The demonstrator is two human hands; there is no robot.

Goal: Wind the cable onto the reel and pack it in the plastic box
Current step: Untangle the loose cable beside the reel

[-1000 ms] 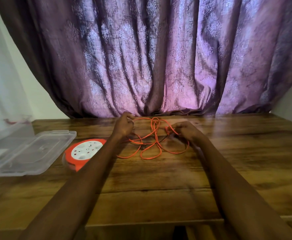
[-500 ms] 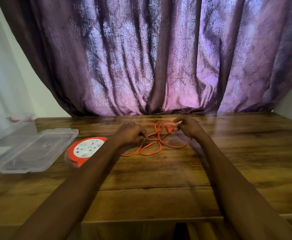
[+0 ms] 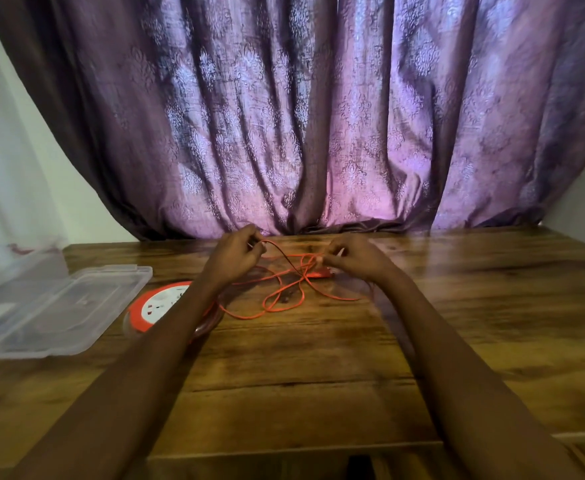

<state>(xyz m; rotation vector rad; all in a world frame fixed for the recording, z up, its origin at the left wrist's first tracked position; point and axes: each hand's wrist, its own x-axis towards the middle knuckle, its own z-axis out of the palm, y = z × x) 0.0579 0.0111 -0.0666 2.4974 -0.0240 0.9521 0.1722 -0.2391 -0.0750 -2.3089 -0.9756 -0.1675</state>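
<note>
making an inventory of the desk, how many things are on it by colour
Orange: 2, the cable and the reel
Clear plastic: 2, the box and its lid
Total: 4
Both the left hand and the right hand have a grip on the cable.

Both hands have risen off the tabletop toward its far edge. The left hand (image 3: 234,256), low over the wood half a second ago, now pinches a strand of the orange cable (image 3: 285,292) up in the air. The right hand (image 3: 355,259) has shifted sideways, and the loops trail looser toward the near edge.
</note>
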